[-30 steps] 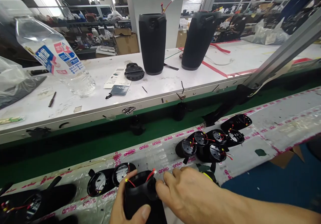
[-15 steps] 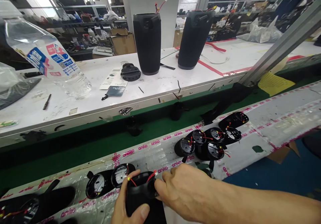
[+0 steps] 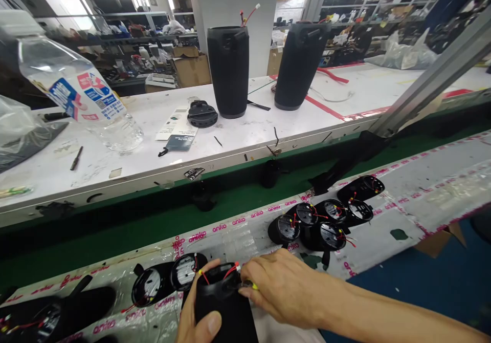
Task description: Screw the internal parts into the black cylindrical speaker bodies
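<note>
My left hand [image 3: 201,315] is wrapped round a black fabric-covered speaker shell [image 3: 226,312], its thumb across the near side. The shell's open top faces up, with red and yellow wires and small connectors [image 3: 237,268] poking out. At the right of the rim my right hand [image 3: 276,286] is closed on a small tool with a yellow end [image 3: 250,284]; its exact kind is hard to see. The tool's dark tip meets the shell by the strap mount. Just behind the left hand lie two more speaker shells [image 3: 161,276] with wires.
Several wired speaker shells [image 3: 322,225] lie on the plastic-covered belt [image 3: 238,243] to the right, others at far left. On the white shelf [image 3: 238,138] stand two upright speaker shells [image 3: 229,74], a water bottle [image 3: 88,92], a black round part [image 3: 202,113] and tags. A metal post [image 3: 425,71] slants at right.
My right hand has turned and shifted slightly, so the tool's yellow end now shows between its fingers. The left hand still holds the speaker shell, which is a little more upright.
</note>
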`<act>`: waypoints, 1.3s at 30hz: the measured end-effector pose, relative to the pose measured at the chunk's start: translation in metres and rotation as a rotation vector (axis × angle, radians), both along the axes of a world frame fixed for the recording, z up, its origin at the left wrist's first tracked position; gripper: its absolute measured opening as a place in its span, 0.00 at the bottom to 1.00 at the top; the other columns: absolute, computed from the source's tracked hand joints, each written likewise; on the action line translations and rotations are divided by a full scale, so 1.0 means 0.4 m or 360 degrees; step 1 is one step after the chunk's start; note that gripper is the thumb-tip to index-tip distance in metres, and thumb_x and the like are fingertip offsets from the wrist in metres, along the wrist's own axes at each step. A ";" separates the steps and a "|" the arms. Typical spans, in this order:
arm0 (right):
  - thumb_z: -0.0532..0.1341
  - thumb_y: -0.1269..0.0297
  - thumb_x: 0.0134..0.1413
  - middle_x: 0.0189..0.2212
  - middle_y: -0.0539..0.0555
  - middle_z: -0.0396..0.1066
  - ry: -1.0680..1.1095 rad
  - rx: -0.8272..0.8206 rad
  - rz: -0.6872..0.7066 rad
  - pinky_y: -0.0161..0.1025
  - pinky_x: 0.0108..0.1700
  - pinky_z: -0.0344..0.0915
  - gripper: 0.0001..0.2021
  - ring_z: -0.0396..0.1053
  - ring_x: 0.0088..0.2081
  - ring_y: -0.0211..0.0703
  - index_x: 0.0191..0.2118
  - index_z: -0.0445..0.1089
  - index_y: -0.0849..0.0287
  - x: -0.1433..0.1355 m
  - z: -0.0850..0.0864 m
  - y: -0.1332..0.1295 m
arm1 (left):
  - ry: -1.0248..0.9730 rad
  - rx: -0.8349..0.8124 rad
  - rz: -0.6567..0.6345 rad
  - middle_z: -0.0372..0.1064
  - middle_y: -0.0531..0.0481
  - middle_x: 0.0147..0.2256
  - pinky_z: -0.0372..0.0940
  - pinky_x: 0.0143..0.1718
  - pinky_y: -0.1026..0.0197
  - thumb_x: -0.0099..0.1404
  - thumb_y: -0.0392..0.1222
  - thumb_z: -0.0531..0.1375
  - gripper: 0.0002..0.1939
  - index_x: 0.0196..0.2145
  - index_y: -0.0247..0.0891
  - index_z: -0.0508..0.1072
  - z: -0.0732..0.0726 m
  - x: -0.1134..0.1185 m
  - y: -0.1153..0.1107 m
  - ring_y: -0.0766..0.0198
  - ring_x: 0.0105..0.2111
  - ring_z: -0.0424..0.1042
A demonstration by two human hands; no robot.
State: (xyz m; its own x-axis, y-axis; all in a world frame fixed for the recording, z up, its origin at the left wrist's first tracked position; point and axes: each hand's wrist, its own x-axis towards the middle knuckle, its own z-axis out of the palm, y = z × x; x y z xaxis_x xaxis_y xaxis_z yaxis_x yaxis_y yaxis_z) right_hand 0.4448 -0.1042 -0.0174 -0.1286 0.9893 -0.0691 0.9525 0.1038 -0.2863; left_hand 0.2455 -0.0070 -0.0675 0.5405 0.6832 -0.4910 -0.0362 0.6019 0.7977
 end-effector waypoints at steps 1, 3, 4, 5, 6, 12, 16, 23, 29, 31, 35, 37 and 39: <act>0.60 0.56 0.79 0.38 0.51 0.80 -0.0010 -0.0007 -0.0027 0.46 0.31 0.54 0.10 0.78 0.34 0.48 0.48 0.67 0.57 0.002 0.000 -0.004 | 0.0009 0.0003 -0.0004 0.83 0.41 0.52 0.67 0.65 0.40 0.45 0.63 0.75 0.44 0.59 0.44 0.77 -0.001 0.002 -0.001 0.33 0.60 0.76; 0.60 0.55 0.78 0.37 0.51 0.79 -0.0073 0.0014 -0.0017 0.46 0.30 0.53 0.10 0.78 0.34 0.49 0.47 0.67 0.57 0.005 0.003 -0.010 | 0.0012 -0.0012 -0.0019 0.82 0.42 0.53 0.63 0.68 0.42 0.46 0.62 0.74 0.45 0.60 0.45 0.76 0.001 0.004 -0.002 0.35 0.61 0.76; 0.61 0.54 0.77 0.36 0.51 0.79 -0.0112 0.0037 0.0002 0.47 0.30 0.52 0.11 0.77 0.33 0.49 0.46 0.67 0.56 0.005 0.004 -0.011 | 0.0014 -0.0024 -0.0031 0.82 0.43 0.54 0.63 0.69 0.42 0.47 0.63 0.74 0.46 0.62 0.45 0.75 0.004 0.004 -0.001 0.35 0.61 0.75; 0.61 0.53 0.77 0.35 0.51 0.78 -0.0152 0.0062 0.0019 0.47 0.29 0.51 0.11 0.76 0.32 0.49 0.45 0.66 0.56 0.005 0.005 -0.011 | 0.0021 -0.0031 -0.0048 0.82 0.42 0.55 0.63 0.68 0.43 0.47 0.63 0.74 0.48 0.63 0.45 0.74 0.007 0.004 0.000 0.35 0.62 0.75; 0.61 0.53 0.77 0.34 0.51 0.77 -0.0187 0.0085 0.0040 0.47 0.28 0.49 0.12 0.75 0.31 0.48 0.45 0.66 0.56 0.004 0.006 -0.009 | 0.0042 -0.0025 -0.0069 0.81 0.42 0.55 0.63 0.68 0.43 0.46 0.63 0.74 0.49 0.64 0.44 0.73 0.012 0.005 0.003 0.35 0.63 0.74; 0.58 0.52 0.78 0.32 0.51 0.75 -0.0297 0.0105 0.0144 0.48 0.25 0.45 0.13 0.72 0.28 0.48 0.44 0.66 0.55 0.003 0.013 0.008 | 0.0152 0.0061 -0.0157 0.81 0.42 0.57 0.60 0.71 0.42 0.42 0.65 0.77 0.54 0.64 0.43 0.73 0.023 0.001 0.026 0.32 0.66 0.69; 0.56 0.53 0.80 0.33 0.51 0.74 -0.0357 0.0077 0.0237 0.48 0.25 0.44 0.12 0.72 0.29 0.48 0.44 0.66 0.55 0.011 0.019 0.013 | 0.0087 0.0074 -0.0205 0.80 0.44 0.59 0.60 0.71 0.43 0.45 0.65 0.77 0.51 0.64 0.46 0.73 0.009 -0.004 0.031 0.34 0.66 0.70; 0.55 0.53 0.80 0.34 0.51 0.75 -0.0374 0.0104 0.0259 0.48 0.25 0.44 0.12 0.73 0.30 0.48 0.45 0.66 0.54 0.024 0.017 0.016 | 0.0042 0.0102 -0.0275 0.79 0.41 0.60 0.62 0.70 0.41 0.49 0.65 0.75 0.50 0.66 0.44 0.72 -0.001 -0.008 0.036 0.32 0.66 0.70; 0.57 0.52 0.79 0.32 0.52 0.75 -0.0354 0.0083 0.0275 0.48 0.24 0.42 0.13 0.73 0.28 0.48 0.44 0.67 0.55 0.017 0.038 0.016 | 0.0076 0.0072 -0.0270 0.78 0.41 0.60 0.66 0.65 0.41 0.43 0.66 0.77 0.54 0.65 0.45 0.72 0.016 -0.008 0.033 0.31 0.64 0.71; 0.57 0.52 0.78 0.31 0.52 0.75 -0.0351 0.0074 0.0266 0.48 0.24 0.42 0.12 0.72 0.26 0.48 0.44 0.67 0.55 0.014 0.047 0.015 | 0.0113 0.0117 -0.0282 0.79 0.40 0.59 0.68 0.64 0.41 0.43 0.68 0.77 0.54 0.64 0.44 0.72 0.021 -0.006 0.033 0.31 0.63 0.72; 0.57 0.53 0.78 0.32 0.53 0.76 -0.0331 -0.0012 0.0254 0.48 0.23 0.42 0.12 0.73 0.27 0.49 0.45 0.69 0.56 0.008 0.059 0.015 | 0.0193 0.0241 -0.0329 0.81 0.40 0.55 0.69 0.62 0.43 0.42 0.71 0.76 0.55 0.64 0.41 0.73 0.027 -0.003 0.035 0.32 0.60 0.75; 0.56 0.54 0.78 0.32 0.54 0.77 -0.0320 -0.0073 0.0256 0.48 0.23 0.42 0.13 0.74 0.27 0.49 0.45 0.69 0.57 0.009 0.060 0.019 | 0.0209 0.0246 -0.0351 0.82 0.40 0.54 0.70 0.60 0.44 0.43 0.71 0.75 0.55 0.63 0.41 0.74 0.026 -0.004 0.035 0.33 0.58 0.77; 0.56 0.54 0.79 0.33 0.55 0.78 -0.0288 -0.0114 0.0274 0.48 0.24 0.43 0.13 0.75 0.28 0.50 0.46 0.70 0.57 0.015 0.058 0.025 | 0.0177 0.0197 -0.0322 0.82 0.41 0.55 0.71 0.58 0.45 0.44 0.68 0.76 0.52 0.63 0.43 0.74 0.015 -0.005 0.030 0.34 0.58 0.77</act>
